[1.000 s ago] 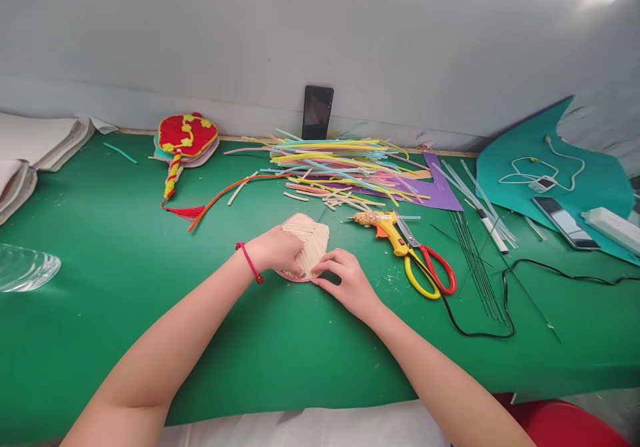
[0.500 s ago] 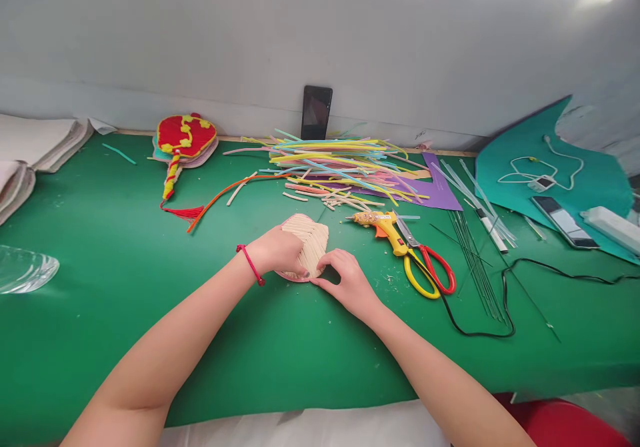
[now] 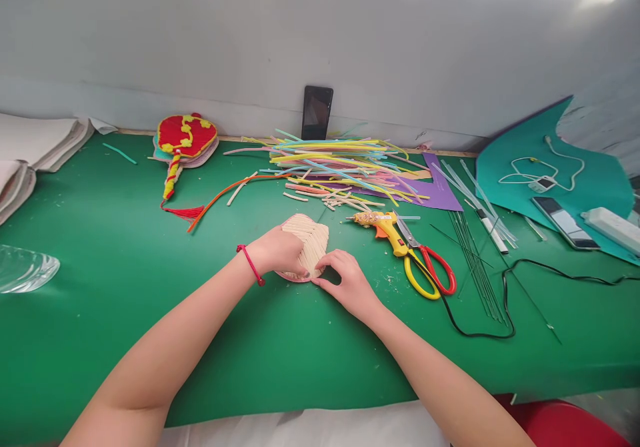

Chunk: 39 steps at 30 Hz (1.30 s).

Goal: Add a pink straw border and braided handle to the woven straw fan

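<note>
A small cream fan-shaped panel (image 3: 313, 239), covered in slanting rows of fuzzy strips and rimmed in pink, lies flat in front of me. My left hand (image 3: 280, 249), with a red cord bracelet at the wrist, has its fingers curled down on the panel's left and lower part. It hides that side of the panel. At the lower right edge, thumb and index finger of my right hand (image 3: 348, 283) pinch the rim. Whether a loose strip is between those fingertips is too small to tell.
Beyond the panel lie a heap of coloured pipe cleaners (image 3: 340, 160), a yellow glue gun (image 3: 387, 225) with its black cord, and scissors (image 3: 431, 270). A red fan (image 3: 186, 133) sits back left. Thin green wires (image 3: 477, 267) lie right; a glass (image 3: 27, 269) stands far left.
Almost nothing differs. The fingertips of my right hand have shifted very slightly at the panel's edge; my left hand stays in place.
</note>
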Tool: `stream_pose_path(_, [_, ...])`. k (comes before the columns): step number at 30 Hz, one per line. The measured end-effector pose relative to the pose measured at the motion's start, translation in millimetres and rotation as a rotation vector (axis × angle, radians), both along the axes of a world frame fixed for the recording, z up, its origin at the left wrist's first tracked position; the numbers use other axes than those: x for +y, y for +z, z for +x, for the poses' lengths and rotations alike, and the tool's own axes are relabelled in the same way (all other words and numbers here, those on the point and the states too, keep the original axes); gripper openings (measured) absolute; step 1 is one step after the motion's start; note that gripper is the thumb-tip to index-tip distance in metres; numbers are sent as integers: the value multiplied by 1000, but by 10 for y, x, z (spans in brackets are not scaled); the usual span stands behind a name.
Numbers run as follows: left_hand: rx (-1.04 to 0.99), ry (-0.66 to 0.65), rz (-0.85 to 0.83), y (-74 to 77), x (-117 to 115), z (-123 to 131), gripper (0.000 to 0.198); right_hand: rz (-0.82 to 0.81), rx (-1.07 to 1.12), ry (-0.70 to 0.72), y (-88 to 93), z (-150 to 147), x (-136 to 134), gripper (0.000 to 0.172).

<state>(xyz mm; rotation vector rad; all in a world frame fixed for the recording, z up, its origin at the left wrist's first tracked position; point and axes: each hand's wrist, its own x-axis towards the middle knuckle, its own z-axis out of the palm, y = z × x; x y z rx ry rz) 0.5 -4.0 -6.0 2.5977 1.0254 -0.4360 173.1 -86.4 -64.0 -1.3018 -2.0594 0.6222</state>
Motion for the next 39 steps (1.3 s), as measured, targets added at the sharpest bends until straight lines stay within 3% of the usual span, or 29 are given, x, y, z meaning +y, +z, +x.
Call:
stream_pose_path(32, [-3,26,17,-49,-4,13,39,-34,61,19,42,45,7,13])
stream_pose_path(35, [-5,33,10,-44,-1,14,40,-4,113,-126,57,229,89,11])
stream_pose_path(39, [17,36,10,-39,0,15,41,159,-37,-638,6,702,218,16])
